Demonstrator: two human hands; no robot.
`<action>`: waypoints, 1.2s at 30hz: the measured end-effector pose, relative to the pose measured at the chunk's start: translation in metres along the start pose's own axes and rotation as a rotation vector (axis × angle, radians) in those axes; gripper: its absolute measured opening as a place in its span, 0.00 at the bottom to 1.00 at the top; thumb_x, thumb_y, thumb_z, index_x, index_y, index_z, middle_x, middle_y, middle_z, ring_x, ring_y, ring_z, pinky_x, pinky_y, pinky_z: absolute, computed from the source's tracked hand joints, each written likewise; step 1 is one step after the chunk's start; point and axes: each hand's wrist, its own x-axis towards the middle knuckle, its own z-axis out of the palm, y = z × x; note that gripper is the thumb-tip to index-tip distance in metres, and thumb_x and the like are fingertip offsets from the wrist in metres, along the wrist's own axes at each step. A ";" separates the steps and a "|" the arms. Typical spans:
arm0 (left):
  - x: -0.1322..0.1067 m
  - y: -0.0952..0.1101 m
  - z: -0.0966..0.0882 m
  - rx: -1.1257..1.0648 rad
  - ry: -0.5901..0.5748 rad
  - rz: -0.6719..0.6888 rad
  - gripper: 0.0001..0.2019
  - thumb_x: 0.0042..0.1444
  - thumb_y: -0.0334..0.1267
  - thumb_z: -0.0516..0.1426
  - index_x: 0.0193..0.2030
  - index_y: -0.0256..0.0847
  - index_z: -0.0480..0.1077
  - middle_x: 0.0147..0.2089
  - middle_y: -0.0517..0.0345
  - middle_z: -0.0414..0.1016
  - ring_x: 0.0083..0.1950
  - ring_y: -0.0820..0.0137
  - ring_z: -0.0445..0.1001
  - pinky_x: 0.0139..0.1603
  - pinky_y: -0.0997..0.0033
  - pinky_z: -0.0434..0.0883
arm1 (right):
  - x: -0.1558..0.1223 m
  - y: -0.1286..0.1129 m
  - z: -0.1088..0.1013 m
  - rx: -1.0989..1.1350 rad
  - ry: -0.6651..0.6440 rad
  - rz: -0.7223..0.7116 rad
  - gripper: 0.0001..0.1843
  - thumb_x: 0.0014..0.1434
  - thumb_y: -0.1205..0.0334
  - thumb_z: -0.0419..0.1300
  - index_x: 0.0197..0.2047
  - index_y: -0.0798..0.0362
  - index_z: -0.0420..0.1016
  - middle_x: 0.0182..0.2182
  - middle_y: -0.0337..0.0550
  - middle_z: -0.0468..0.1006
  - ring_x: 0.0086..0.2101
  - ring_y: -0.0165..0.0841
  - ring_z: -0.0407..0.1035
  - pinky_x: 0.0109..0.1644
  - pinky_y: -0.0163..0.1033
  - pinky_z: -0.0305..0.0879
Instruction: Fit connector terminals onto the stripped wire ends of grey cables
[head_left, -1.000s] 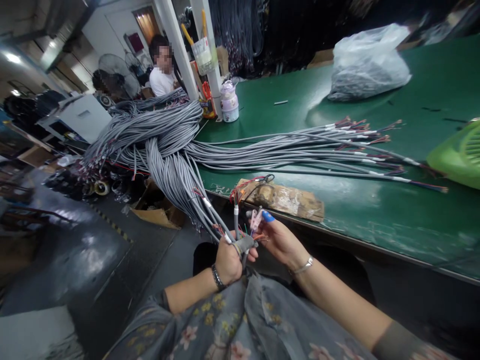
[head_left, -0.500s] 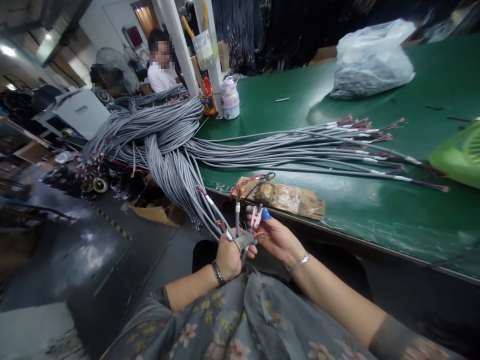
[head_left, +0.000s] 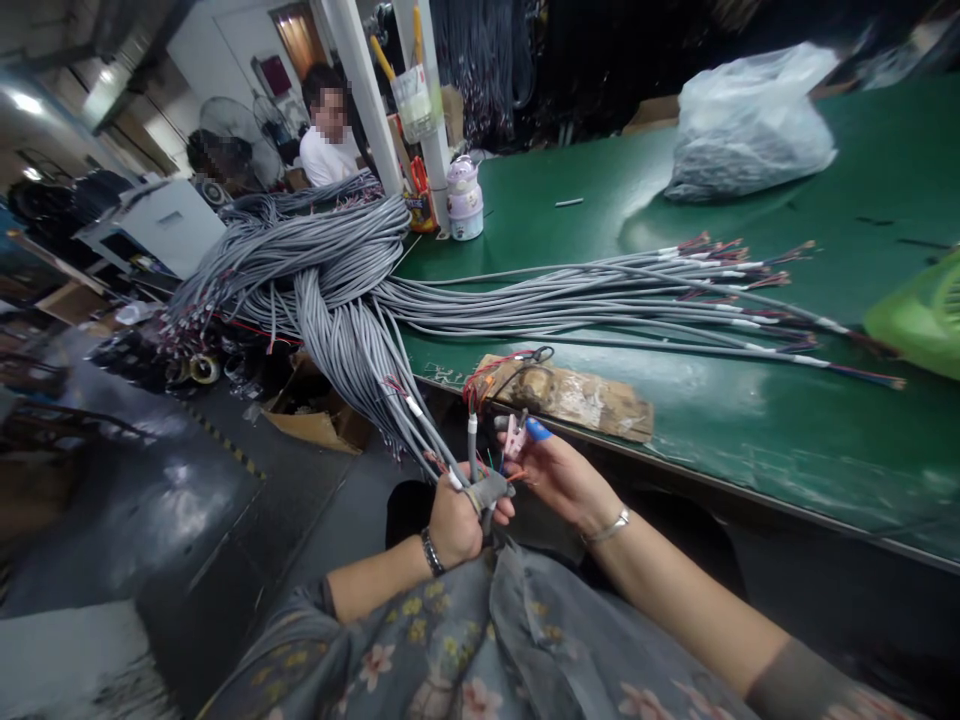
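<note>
My left hand is closed around the ends of grey cables, one standing upright with red wires at its top; a grey wrap covers the thumb. My right hand, with a blue fingertip cover, pinches a small pink tool against the coloured wire ends just above the left hand. Both hands sit in front of the green table's near edge. The gripped cables trail from a large grey cable bundle draped over the table's left end.
The green table carries spread cables with stripped ends, a worn brown board, a plastic bag, a green fan and a jar. A person in white sits at the back left. A cardboard box lies on the floor.
The view has shifted slightly; both hands stay together on the cable ends with only small finger motion.
</note>
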 end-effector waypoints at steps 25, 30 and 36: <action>0.006 -0.004 0.003 0.028 0.045 0.055 0.18 0.35 0.50 0.65 0.21 0.37 0.67 0.14 0.59 0.68 0.14 0.76 0.65 0.15 0.78 0.62 | 0.000 0.005 -0.004 0.075 -0.045 0.066 0.23 0.47 0.39 0.63 0.32 0.53 0.77 0.27 0.40 0.78 0.25 0.28 0.68 0.29 0.34 0.65; 0.003 -0.009 -0.008 0.054 -0.024 0.048 0.20 0.34 0.51 0.66 0.22 0.37 0.67 0.14 0.60 0.69 0.15 0.75 0.65 0.16 0.78 0.62 | -0.011 -0.004 -0.009 -0.174 -0.130 0.213 0.22 0.43 0.43 0.68 0.29 0.55 0.76 0.24 0.39 0.75 0.25 0.28 0.68 0.30 0.34 0.65; 0.001 -0.009 -0.016 0.261 -0.167 0.031 0.16 0.40 0.49 0.65 0.22 0.37 0.70 0.17 0.57 0.72 0.17 0.74 0.67 0.20 0.75 0.66 | -0.021 -0.007 0.002 -0.398 -0.170 0.123 0.18 0.40 0.52 0.72 0.23 0.56 0.73 0.18 0.37 0.74 0.20 0.26 0.65 0.27 0.33 0.61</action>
